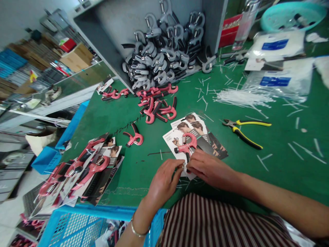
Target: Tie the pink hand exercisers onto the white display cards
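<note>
A pink hand grip strengthener (184, 148) with a coil spring lies on a printed card (170, 138), over more such cards. My right hand (212, 168) is closed around the lower end of its handle, which its fingers partly hide. Fingertips of my left hand (166, 175) are pinched together right beside it, by a small whitish bit too small to name. Further left, another pink grip strengthener (135, 139) lies loose. Right of the cards are pliers (238, 127) with yellow and black handles, spread apart, and a heap of white cable ties (241, 97).
A grey bin (100, 37) of grey grip strengtheners stands at the back, with pink ones before it. Carded pink ones (95, 166) are piled at the left edge above a blue crate (69, 226). Plastic bags (280, 77), a bottle (244, 29) and a turquoise bowl (269, 20) stand back right.
</note>
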A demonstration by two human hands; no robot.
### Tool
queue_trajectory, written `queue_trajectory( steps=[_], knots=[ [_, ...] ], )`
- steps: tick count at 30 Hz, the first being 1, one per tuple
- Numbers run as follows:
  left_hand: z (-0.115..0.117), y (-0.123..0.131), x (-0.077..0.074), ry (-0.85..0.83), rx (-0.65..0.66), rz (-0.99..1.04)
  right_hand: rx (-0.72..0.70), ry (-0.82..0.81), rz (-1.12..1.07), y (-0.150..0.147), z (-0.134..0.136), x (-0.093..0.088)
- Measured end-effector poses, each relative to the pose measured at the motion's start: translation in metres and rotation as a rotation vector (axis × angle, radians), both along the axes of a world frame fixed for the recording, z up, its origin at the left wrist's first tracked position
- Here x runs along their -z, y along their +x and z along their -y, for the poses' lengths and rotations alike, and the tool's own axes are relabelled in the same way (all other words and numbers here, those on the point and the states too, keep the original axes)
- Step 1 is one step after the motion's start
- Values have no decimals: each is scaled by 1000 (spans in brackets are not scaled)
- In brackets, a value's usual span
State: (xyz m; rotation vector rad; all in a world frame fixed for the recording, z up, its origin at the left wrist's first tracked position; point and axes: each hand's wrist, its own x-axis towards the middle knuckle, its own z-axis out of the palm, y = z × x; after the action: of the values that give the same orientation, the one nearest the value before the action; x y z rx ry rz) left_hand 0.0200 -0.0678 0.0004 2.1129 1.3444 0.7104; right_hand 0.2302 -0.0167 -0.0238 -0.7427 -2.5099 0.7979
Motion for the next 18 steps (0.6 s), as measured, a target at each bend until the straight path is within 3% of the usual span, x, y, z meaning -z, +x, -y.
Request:
queue_trajectory(
  steps=[3,8,12,18],
  knots=[
    [-1,2,4,-58,-60,74,15,-40,-91,1,0,0],
    [-1,9,18,-192,-305,319,41,-74,-173,0,1,3],
    [0,10,17,-105,-256,199,49,-81,-149,-2,1,7],
    [0,6,5,-215,-270,254,119,-108,-104,-5,2,4]
  ],
)
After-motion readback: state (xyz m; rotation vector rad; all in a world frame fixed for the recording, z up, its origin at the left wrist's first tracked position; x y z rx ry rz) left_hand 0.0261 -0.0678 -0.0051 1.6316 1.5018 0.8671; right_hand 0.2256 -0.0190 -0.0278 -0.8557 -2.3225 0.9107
